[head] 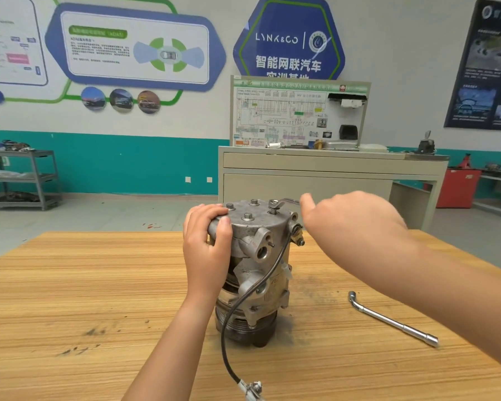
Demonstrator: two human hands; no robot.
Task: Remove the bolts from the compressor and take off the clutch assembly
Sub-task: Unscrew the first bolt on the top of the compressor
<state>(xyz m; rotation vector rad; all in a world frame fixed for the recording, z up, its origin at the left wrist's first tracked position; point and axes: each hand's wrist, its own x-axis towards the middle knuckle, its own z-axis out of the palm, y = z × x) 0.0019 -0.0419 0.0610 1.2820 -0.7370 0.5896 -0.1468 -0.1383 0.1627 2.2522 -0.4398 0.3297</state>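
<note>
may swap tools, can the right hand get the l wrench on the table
Probably yes: the L wrench lies uncovered on the table, near the right hand, with nothing between them.

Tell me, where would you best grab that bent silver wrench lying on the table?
Take the bent wrench by the middle of its long straight shaft, coming down from above, probably with the right hand, which is on that side; the left hand grips the compressor. The wrench lies flat on the table, and its slim shaft lets fingers close round it.
</note>
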